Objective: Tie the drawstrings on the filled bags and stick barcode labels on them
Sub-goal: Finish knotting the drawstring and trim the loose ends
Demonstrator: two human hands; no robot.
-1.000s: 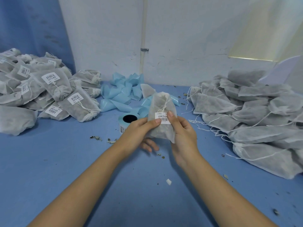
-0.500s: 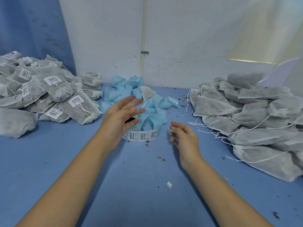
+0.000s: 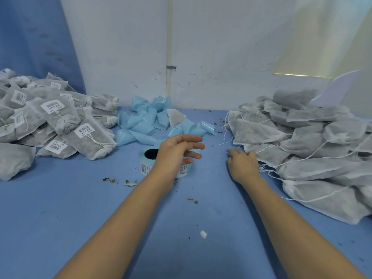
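A heap of tied, labelled grey mesh bags [image 3: 60, 125] lies at the left. At the right is a heap of unlabelled bags [image 3: 306, 146] with loose white drawstrings. A roll of barcode labels [image 3: 148, 161] stands in the middle of the blue table [image 3: 60, 218]. My left hand [image 3: 177, 152] hovers over the roll with relaxed, spread fingers and holds nothing. My right hand [image 3: 242, 164] reaches to the near edge of the right heap, its fingertips at a bag and its strings; I cannot see whether it grips them.
Crumpled light-blue backing strips [image 3: 153, 121] pile up behind the roll against the white wall, with one small grey bag [image 3: 175, 117] among them. Dried leaf bits [image 3: 118, 181] and a white paper scrap [image 3: 203, 234] litter the table.
A second ago both hands held a labelled bag; it has left them. My left hand has drawn back over the roll and my right hand has moved right to the unlabelled heap.
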